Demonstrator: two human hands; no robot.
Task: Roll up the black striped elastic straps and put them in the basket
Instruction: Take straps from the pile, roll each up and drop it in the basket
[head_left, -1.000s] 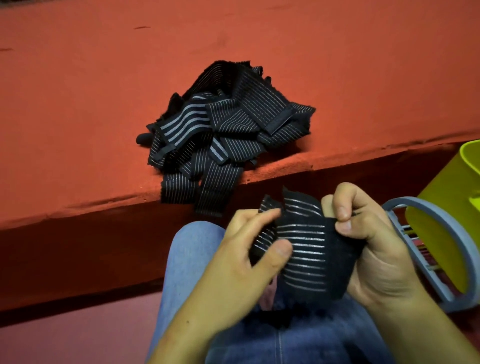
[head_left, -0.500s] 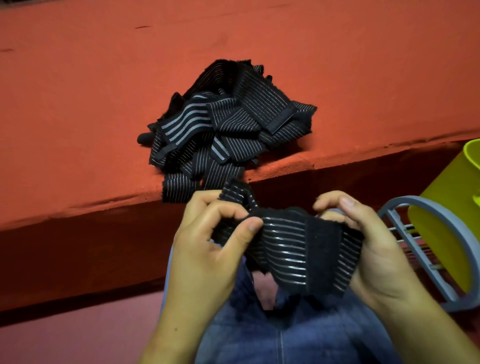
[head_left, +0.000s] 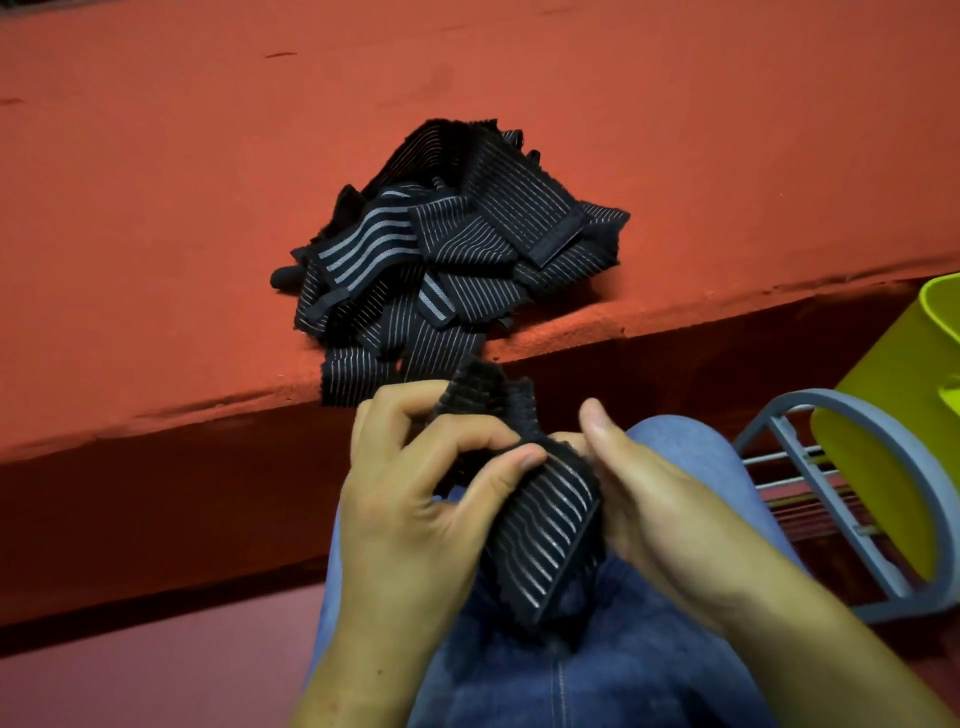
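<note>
left hand (head_left: 415, 499) curled, thumb and forefinger pinching bunched end of black striped elastic strap (head_left: 545, 530) | right hand (head_left: 660, 504) held its other edge, thumb on top, fingers hidden behind | strap between both hands | pile of straps (head_left: 447, 260) just beyond left hand on red ledge (head_left: 156, 260) | yellow-green basket (head_left: 904, 358) right of right hand, apart

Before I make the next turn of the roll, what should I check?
1. Left hand grips the strap: ok.
2. Right hand holds its other side: ok.
3. Strap fully rolled: not ok, a loose end sticks up.
4. Room in the yellow-green basket: cannot tell, its inside is out of view.
5. Pile of straps steady on the red ledge: cannot tell, ends hang over the edge.
</note>
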